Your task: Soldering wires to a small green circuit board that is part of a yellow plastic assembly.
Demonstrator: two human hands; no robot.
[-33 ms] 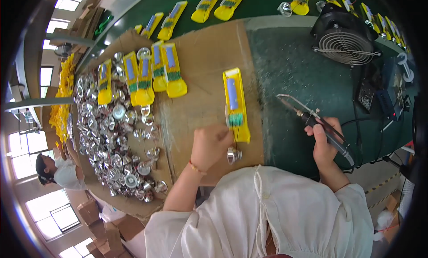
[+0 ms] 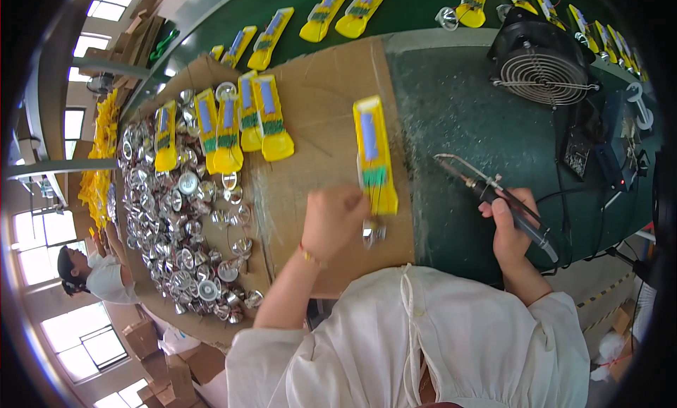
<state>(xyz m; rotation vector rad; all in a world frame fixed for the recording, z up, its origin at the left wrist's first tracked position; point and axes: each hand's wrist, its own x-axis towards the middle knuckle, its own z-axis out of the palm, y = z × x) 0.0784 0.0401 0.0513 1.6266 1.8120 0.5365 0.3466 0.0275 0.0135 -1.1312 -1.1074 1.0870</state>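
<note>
The biggest thing I see from here is the green worktop (image 2: 455, 90), spreading out to the right of a lone yellow casing (image 2: 385, 202). Under the casing lies a brown cardboard sheet (image 2: 310, 161), reaching off to its left. A heap of silvery reflectors (image 2: 185, 256) sprawls well left of the casing, and five more yellow casings (image 2: 278, 145) lie between, some over the heap's edge. Beyond the casing and to its right stands a black fan (image 2: 543, 76). A soldering iron (image 2: 485, 190) slants well apart on the casing's right; the right hand (image 2: 511, 232) has its fingers wrapped round the handle. The left hand (image 2: 337, 214) is at the casing's near left edge, fingers curled in tight, but they're blurred and I can't tell whether they pinch anything. A blue cylinder (image 2: 369, 136) fills the casing's far half. One loose reflector (image 2: 371, 234) sits just beside its near end. Nearer than the cylinder is a green board (image 2: 374, 177), with thin dark wires (image 2: 374, 195) below.
</note>
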